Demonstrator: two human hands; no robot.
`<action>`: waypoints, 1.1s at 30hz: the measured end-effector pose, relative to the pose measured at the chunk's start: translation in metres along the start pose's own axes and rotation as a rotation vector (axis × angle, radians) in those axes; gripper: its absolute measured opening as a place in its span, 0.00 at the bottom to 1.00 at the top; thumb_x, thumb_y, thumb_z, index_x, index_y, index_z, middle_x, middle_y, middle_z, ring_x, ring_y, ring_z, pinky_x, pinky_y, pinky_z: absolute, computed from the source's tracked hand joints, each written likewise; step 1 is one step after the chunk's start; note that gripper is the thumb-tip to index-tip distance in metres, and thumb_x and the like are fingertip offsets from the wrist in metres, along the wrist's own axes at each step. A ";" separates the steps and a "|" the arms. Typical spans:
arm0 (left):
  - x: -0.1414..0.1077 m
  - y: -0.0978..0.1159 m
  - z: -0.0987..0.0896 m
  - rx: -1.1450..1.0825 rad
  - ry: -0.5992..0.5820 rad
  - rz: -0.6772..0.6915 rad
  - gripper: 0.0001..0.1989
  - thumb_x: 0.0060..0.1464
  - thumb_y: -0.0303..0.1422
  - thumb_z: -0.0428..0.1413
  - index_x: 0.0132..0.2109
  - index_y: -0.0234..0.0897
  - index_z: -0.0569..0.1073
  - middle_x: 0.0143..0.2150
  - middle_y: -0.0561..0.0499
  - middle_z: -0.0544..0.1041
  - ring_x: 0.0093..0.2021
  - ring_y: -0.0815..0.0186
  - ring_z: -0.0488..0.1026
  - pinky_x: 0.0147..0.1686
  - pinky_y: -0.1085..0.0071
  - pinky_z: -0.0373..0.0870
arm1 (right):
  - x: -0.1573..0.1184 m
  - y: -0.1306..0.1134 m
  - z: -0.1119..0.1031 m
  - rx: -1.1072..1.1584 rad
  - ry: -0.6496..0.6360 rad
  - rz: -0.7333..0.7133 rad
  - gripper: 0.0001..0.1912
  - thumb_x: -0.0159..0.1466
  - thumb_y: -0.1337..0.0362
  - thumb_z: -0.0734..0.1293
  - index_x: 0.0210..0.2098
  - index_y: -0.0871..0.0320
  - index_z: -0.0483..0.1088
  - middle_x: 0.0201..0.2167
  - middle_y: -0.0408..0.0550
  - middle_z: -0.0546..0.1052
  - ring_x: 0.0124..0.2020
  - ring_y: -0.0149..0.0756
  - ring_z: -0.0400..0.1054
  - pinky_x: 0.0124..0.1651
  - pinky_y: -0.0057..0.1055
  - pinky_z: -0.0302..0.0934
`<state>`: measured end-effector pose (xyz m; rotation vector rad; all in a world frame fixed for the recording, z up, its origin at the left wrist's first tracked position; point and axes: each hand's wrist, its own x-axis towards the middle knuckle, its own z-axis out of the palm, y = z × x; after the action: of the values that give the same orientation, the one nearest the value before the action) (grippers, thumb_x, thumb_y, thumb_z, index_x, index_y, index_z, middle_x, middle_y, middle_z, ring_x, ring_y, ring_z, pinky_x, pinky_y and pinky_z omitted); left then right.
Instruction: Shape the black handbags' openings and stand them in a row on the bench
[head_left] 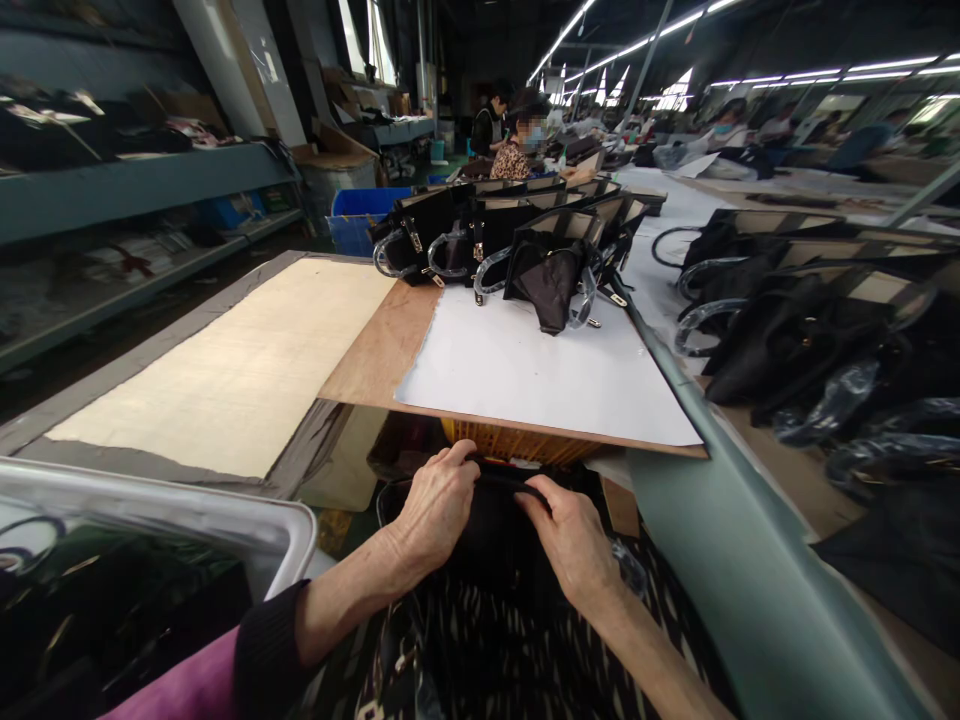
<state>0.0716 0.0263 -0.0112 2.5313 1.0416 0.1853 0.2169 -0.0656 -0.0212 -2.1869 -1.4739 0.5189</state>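
One white tub [296, 520] opens at the far left, dark pieces [142, 620] with metal glints heaped inside! Across to the blue bin [360, 235], behind the table [495, 360]; its contents can't be made out. Now the left hand [439, 505], fingers closed on the upper edge of a black bag [491, 530], held over the lap, just in front of the table. It's dark and soft-looking, its top edge slightly curved between the hands. Beyond it, a yellow basket [517, 442] peeks out below the tabletop. And the right hand [577, 540] pinches that same edge, thumb and fingers together! Farther right, more black bags [802, 330] show plastic-wrapped handles.
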 end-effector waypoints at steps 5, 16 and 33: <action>0.003 0.000 0.003 0.001 0.050 0.044 0.11 0.49 0.22 0.46 0.30 0.35 0.72 0.47 0.48 0.68 0.43 0.64 0.67 0.45 0.68 0.66 | 0.000 0.000 0.000 -0.018 -0.008 0.025 0.07 0.61 0.63 0.60 0.33 0.53 0.70 0.23 0.41 0.74 0.27 0.35 0.68 0.31 0.27 0.56; -0.004 0.000 0.002 -0.056 0.052 0.278 0.12 0.50 0.21 0.44 0.29 0.32 0.72 0.53 0.44 0.64 0.50 0.59 0.60 0.50 0.60 0.61 | -0.003 -0.003 0.011 -0.241 0.056 -0.016 0.08 0.62 0.64 0.58 0.32 0.56 0.68 0.26 0.45 0.76 0.30 0.38 0.71 0.32 0.29 0.55; -0.007 -0.012 0.004 -0.216 0.080 0.047 0.08 0.46 0.20 0.46 0.29 0.36 0.64 0.36 0.48 0.71 0.41 0.63 0.64 0.45 0.66 0.62 | -0.005 0.004 0.002 -0.012 0.044 -0.189 0.07 0.61 0.66 0.61 0.38 0.54 0.67 0.32 0.42 0.73 0.34 0.32 0.69 0.38 0.26 0.59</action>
<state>0.0601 0.0277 -0.0193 2.3709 0.9380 0.3938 0.2169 -0.0715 -0.0245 -2.0269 -1.6423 0.3957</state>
